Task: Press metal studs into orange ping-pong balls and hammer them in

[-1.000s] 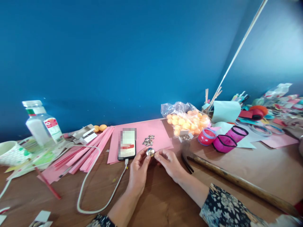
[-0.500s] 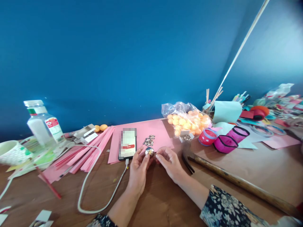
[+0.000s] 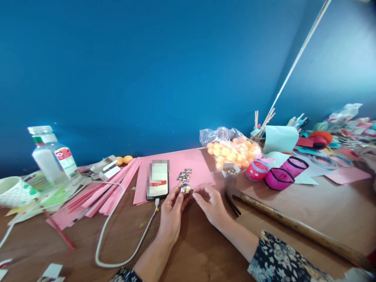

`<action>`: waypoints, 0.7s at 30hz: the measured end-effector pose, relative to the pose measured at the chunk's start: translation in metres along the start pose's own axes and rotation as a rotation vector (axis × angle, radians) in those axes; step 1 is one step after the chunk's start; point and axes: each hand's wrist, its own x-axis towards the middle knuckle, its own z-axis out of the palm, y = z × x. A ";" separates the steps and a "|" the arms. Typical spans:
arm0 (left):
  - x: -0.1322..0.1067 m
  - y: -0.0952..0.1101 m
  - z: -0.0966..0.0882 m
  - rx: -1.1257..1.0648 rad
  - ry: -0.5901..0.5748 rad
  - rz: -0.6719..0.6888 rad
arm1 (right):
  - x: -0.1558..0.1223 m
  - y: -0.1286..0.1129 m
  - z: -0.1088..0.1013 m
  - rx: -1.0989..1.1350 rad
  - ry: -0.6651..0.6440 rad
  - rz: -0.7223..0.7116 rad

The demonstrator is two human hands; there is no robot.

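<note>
My left hand (image 3: 172, 213) and my right hand (image 3: 212, 205) meet over the wooden table (image 3: 323, 203), fingertips pinched together on a small shiny silver round piece (image 3: 186, 189). Just beyond it lies a little heap of similar silver pieces (image 3: 184, 174) on a pink paper sheet (image 3: 188, 162). A phone (image 3: 158, 179) with a lit screen lies on the same sheet, left of my hands, with a white cable (image 3: 114, 231) plugged into it.
A hammer (image 3: 288, 223) with a long wooden handle lies right of my right hand. A bag of orange balls (image 3: 232, 149), pink and red paper rings (image 3: 277, 172), pink paper strips (image 3: 96, 192), a white bottle (image 3: 51, 154) and a cup (image 3: 14, 190) stand around.
Both hands stay nearly still on the silver piece; only the fingers shift slightly around it.
</note>
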 end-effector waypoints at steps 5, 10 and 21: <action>0.001 -0.002 -0.003 0.054 -0.017 0.007 | -0.001 -0.007 0.000 -0.026 -0.019 -0.029; 0.001 -0.001 -0.003 0.089 -0.021 0.012 | -0.003 -0.010 -0.002 -0.052 -0.006 -0.046; 0.000 0.001 0.000 0.081 -0.019 0.013 | 0.000 -0.004 -0.001 -0.063 -0.003 -0.002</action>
